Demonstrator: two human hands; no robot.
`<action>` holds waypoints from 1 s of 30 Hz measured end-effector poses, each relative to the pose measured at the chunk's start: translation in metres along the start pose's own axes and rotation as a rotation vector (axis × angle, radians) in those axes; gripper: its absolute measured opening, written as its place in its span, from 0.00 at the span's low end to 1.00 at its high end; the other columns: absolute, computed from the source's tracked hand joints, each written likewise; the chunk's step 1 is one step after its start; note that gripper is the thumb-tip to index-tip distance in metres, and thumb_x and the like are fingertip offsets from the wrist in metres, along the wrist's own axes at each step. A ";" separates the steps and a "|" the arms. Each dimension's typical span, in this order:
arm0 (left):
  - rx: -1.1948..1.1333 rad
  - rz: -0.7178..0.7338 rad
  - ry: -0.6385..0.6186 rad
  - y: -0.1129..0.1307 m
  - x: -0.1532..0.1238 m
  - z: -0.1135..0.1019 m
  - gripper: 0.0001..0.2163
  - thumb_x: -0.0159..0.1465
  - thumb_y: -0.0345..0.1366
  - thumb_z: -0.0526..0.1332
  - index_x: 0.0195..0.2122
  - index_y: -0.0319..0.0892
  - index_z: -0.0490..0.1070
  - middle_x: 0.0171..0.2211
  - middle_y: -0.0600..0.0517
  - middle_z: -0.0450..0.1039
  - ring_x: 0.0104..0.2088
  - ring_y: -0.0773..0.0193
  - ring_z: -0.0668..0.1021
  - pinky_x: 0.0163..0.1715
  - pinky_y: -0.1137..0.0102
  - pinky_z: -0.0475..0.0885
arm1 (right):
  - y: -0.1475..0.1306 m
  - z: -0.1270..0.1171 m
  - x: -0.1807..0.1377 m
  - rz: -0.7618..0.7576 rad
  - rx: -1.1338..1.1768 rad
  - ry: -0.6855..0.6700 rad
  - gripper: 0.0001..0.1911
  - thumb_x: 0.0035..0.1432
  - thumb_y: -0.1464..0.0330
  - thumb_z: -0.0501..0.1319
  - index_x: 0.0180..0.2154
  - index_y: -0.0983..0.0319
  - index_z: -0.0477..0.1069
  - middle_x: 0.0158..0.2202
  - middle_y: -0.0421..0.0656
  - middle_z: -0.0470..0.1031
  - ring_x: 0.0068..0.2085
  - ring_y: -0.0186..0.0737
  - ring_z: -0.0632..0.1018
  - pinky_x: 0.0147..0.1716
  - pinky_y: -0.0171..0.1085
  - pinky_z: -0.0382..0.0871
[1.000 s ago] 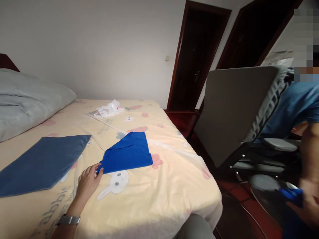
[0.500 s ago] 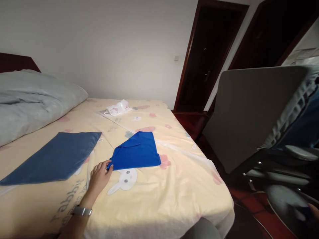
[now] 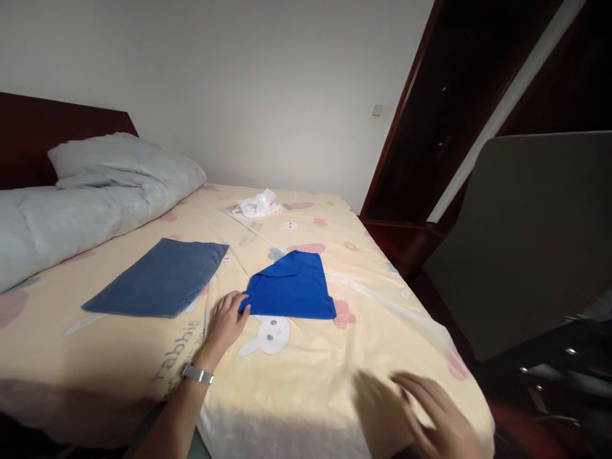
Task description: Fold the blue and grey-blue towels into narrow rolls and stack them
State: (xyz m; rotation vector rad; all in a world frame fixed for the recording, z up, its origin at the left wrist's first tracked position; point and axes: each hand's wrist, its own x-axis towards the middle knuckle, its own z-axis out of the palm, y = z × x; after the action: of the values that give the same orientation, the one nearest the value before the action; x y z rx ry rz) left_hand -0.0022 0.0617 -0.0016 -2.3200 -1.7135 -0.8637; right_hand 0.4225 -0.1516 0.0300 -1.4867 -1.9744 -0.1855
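Observation:
A bright blue folded cloth (image 3: 296, 290) lies on the bed with its upper left corner turned over. My left hand (image 3: 232, 312), with a silver band at the wrist, pinches the cloth's lower left corner between thumb and fingers. Left of it a dull blue-grey cloth (image 3: 160, 277) lies flat, untouched. Over the bed's near right part is my right hand (image 3: 437, 414), smeared by motion, its thumb apart from the fingers and nothing visible in it. It is apart from the blue cloth.
The bed has a cream sheet (image 3: 306, 376) with rabbit prints. A crumpled white plastic bag (image 3: 258, 204) lies toward the far side. A grey quilt (image 3: 119, 185) is heaped at the left. Beyond the bed's right edge stands a dark grey chair back (image 3: 540, 242).
My right hand has come in over the bed from the lower right. The view has turned left, so everything sits further right. My left hand stays at the cloth's corner.

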 end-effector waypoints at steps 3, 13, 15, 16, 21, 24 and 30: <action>-0.003 0.226 -0.051 0.002 -0.001 -0.006 0.20 0.66 0.34 0.55 0.60 0.46 0.67 0.64 0.47 0.64 0.64 0.53 0.66 0.62 0.56 0.62 | -0.018 0.059 0.086 -0.155 -0.016 -0.230 0.26 0.61 0.70 0.58 0.62 0.59 0.66 0.61 0.49 0.69 0.59 0.52 0.73 0.55 0.48 0.74; 0.042 0.399 -0.144 -0.017 0.002 0.015 0.27 0.68 0.28 0.51 0.68 0.47 0.55 0.67 0.51 0.61 0.66 0.61 0.64 0.65 0.59 0.61 | 0.016 0.153 0.142 -0.218 -0.054 -0.253 0.25 0.65 0.73 0.51 0.63 0.65 0.65 0.63 0.51 0.66 0.62 0.50 0.70 0.60 0.51 0.69; 0.061 0.396 -0.138 -0.016 0.004 0.015 0.26 0.68 0.26 0.50 0.68 0.45 0.57 0.66 0.49 0.62 0.66 0.61 0.65 0.66 0.59 0.61 | 0.016 0.152 0.143 -0.218 -0.076 -0.240 0.26 0.64 0.74 0.51 0.63 0.65 0.65 0.63 0.50 0.67 0.62 0.51 0.70 0.60 0.52 0.69; 0.069 0.397 -0.135 -0.016 0.005 0.013 0.27 0.67 0.24 0.50 0.67 0.44 0.58 0.66 0.49 0.62 0.65 0.61 0.65 0.66 0.59 0.61 | 0.016 0.150 0.145 -0.216 -0.080 -0.243 0.26 0.64 0.75 0.51 0.62 0.65 0.65 0.62 0.50 0.68 0.61 0.51 0.71 0.60 0.53 0.69; 0.073 0.426 -0.145 -0.006 0.001 -0.012 0.30 0.62 0.18 0.47 0.64 0.43 0.64 0.63 0.48 0.67 0.63 0.62 0.69 0.65 0.59 0.62 | 0.012 0.127 0.144 -0.196 -0.051 -0.228 0.25 0.66 0.74 0.51 0.62 0.62 0.67 0.61 0.48 0.69 0.60 0.50 0.72 0.61 0.53 0.68; 0.068 0.477 -0.187 0.002 -0.014 -0.030 0.26 0.64 0.22 0.49 0.61 0.44 0.68 0.62 0.49 0.69 0.63 0.59 0.69 0.65 0.57 0.62 | 0.009 0.112 0.128 -0.197 0.005 -0.272 0.26 0.65 0.75 0.51 0.62 0.60 0.67 0.61 0.46 0.69 0.61 0.50 0.71 0.62 0.54 0.66; -0.062 0.429 -0.313 0.003 -0.037 -0.038 0.29 0.65 0.29 0.55 0.68 0.50 0.57 0.67 0.53 0.59 0.66 0.57 0.65 0.66 0.56 0.61 | 0.002 0.102 0.102 -0.187 0.095 -0.429 0.34 0.57 0.72 0.58 0.66 0.60 0.61 0.66 0.47 0.62 0.65 0.53 0.65 0.65 0.55 0.59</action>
State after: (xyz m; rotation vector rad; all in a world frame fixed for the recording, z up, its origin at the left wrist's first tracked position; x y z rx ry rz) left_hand -0.0203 0.0136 0.0111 -2.8313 -1.2033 -0.5004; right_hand 0.3674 -0.0199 0.0081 -1.3618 -2.4266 0.1609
